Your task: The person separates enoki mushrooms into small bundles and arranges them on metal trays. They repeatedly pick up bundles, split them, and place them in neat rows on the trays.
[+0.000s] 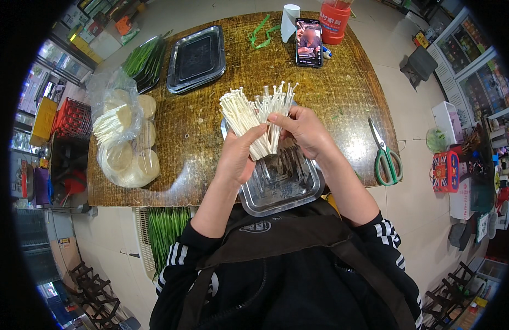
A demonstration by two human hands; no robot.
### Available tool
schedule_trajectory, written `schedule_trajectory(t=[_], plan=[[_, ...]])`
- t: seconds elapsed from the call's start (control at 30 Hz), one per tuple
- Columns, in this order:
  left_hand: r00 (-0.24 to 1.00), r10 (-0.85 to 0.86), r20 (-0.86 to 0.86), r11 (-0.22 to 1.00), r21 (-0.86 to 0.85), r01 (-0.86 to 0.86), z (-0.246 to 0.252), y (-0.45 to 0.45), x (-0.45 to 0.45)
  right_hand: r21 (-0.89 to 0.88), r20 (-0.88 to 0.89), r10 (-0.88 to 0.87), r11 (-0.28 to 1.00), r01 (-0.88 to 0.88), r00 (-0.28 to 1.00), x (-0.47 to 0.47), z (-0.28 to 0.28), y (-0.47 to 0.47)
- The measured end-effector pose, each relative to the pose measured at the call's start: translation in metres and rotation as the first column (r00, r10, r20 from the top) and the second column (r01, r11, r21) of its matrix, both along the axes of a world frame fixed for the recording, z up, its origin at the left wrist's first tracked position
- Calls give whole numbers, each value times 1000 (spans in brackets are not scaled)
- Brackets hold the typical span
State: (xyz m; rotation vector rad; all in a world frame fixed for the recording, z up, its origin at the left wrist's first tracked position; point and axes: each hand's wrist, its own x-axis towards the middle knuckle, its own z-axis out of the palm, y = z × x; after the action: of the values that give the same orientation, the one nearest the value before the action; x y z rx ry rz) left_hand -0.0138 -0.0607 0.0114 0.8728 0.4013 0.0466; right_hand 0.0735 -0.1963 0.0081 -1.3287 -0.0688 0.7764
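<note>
My left hand (pixel 242 154) holds a thick bunch of white enoki mushrooms (pixel 242 115). My right hand (pixel 306 130) grips a looser bunch of enoki (pixel 280 101) beside it, the two bunches touching near their lower ends. Both are above a clear plastic tray (pixel 279 196) that lies at the table's near edge, partly hidden by my hands. On the left, a clear plastic bag (pixel 145 138) contains more enoki with round cut bases. Green-handled scissors (pixel 384 159) lie on the right of the wooden table (pixel 188 156), blades pointing away from me.
Stacked black trays (pixel 196 60) and trays of green vegetables (pixel 144 60) stand at the back left. A phone (pixel 309 43), a white paper roll (pixel 290 22), a red plastic container (pixel 335 22) and green ties (pixel 260 35) are at the back. A basket of long greens (pixel 167 231) sits below the near edge.
</note>
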Motion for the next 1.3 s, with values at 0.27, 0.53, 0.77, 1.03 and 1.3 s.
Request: schedule_trajectory(t=[0.27,0.53,0.77,1.03,1.3], plan=[[1000,-10,20,984,180,6,-10,2,4,-101,105,96,991,-86,990,1,1,2],[995,102,1,980,170,-101,-8,4,5,-39,34,40,998,-39,999,3,-5,1],[983,164,-86,983,102,-156,1,16,2,62,15,47,997,-48,999,16,-5,-14],[984,166,-58,976,-132,-172,-4,47,-12,-229,145,129,969,-93,981,50,25,-54],[982,186,-43,967,-171,-190,-1,52,-20,-696,497,425,716,54,757,36,-5,-16]])
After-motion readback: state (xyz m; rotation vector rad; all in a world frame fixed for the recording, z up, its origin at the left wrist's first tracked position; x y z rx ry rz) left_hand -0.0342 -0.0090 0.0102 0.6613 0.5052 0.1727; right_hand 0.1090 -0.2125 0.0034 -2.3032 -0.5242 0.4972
